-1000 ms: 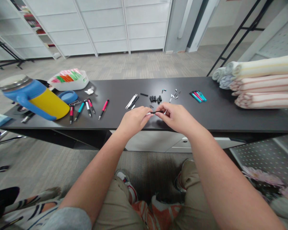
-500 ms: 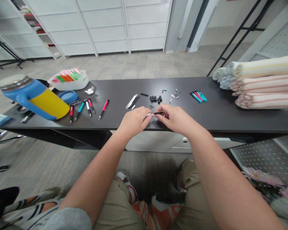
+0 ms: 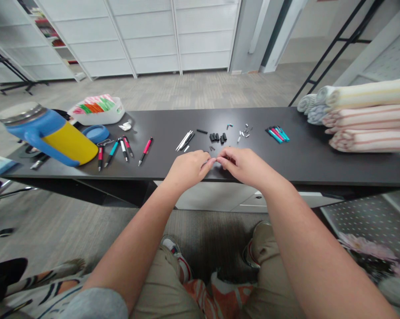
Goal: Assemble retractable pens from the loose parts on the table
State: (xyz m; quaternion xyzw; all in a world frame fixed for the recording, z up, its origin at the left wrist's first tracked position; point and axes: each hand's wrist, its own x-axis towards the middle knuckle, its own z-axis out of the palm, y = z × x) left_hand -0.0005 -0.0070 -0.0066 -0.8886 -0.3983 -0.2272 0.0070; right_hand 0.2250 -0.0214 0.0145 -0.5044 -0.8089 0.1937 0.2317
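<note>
My left hand (image 3: 190,169) and my right hand (image 3: 241,163) meet fingertip to fingertip above the desk's near edge. Both are closed in a pinch around a slim pen part, now almost wholly hidden by the fingers. Just beyond them lie small grey bits (image 3: 212,148) and several short black grip sleeves (image 3: 215,137). Left of these are thin white refills (image 3: 184,140), a black barrel piece (image 3: 187,141) and a short white piece (image 3: 186,149). Another black piece (image 3: 202,131) rests farther back. Small silvery parts (image 3: 246,132) and tiny teal-tipped parts (image 3: 230,125) are scattered to the right.
Teal and pink pen barrels (image 3: 277,134) lie to the right, near rolled striped towels (image 3: 369,115). On the left are whole pens (image 3: 112,153), a lone pink pen (image 3: 145,151), a blue-yellow tumbler (image 3: 58,139), its blue lid (image 3: 96,133) and a white basket (image 3: 100,117).
Half a second ago a thin black piece with a white end showed between my hands. Now the hands are closer together and the fingers cover it.
</note>
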